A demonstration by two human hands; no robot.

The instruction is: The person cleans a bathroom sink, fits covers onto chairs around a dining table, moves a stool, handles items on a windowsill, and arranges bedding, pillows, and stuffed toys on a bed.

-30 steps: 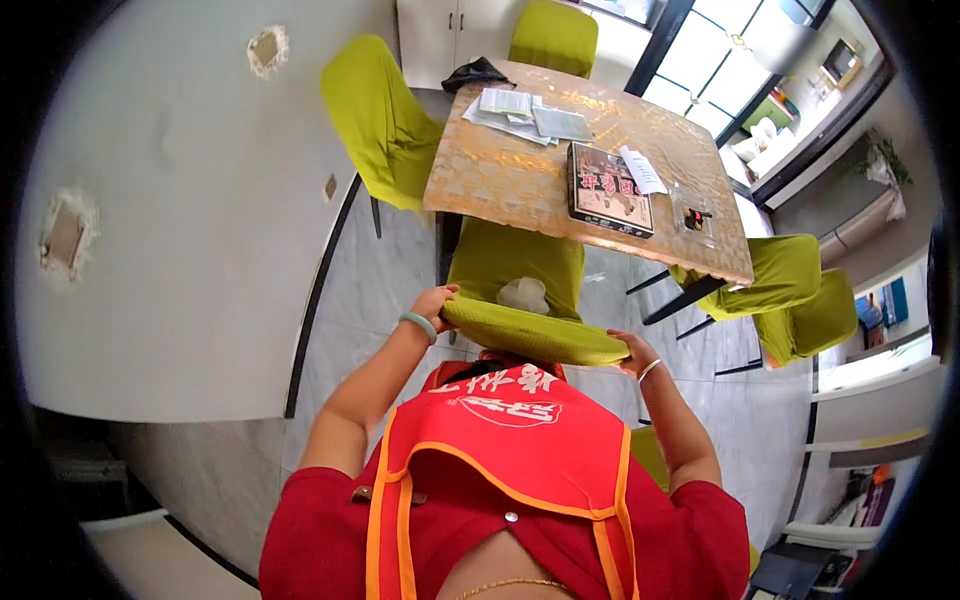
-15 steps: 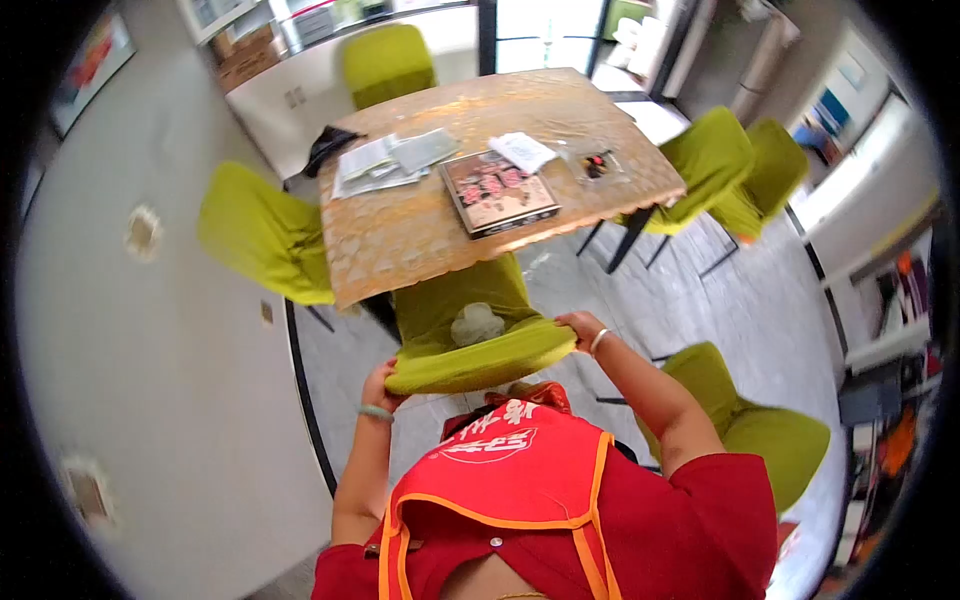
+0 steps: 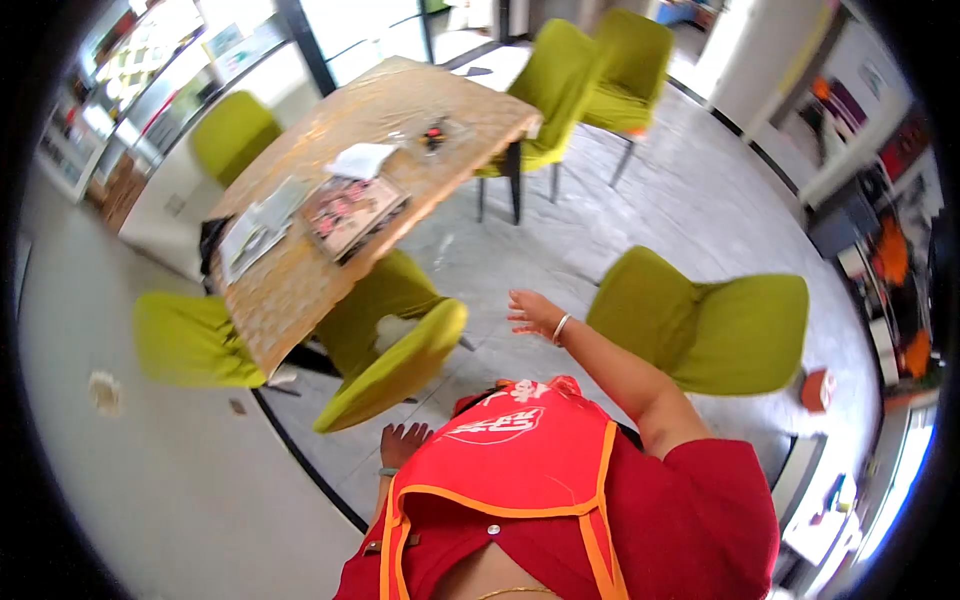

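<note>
A bare left hand [image 3: 404, 445] hangs near a green cloth-covered chair [image 3: 398, 372], a bare right hand [image 3: 537, 314] above glossy grey floor [image 3: 560, 232]

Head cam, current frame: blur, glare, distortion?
Head view: box lettering is smeared, papers soft, likely motion blur; head view: right hand clear enough to separate fingers; head view: glass door nearly white, pale glare on the floor; head view: strong fisheye bowing, black corners.
</note>
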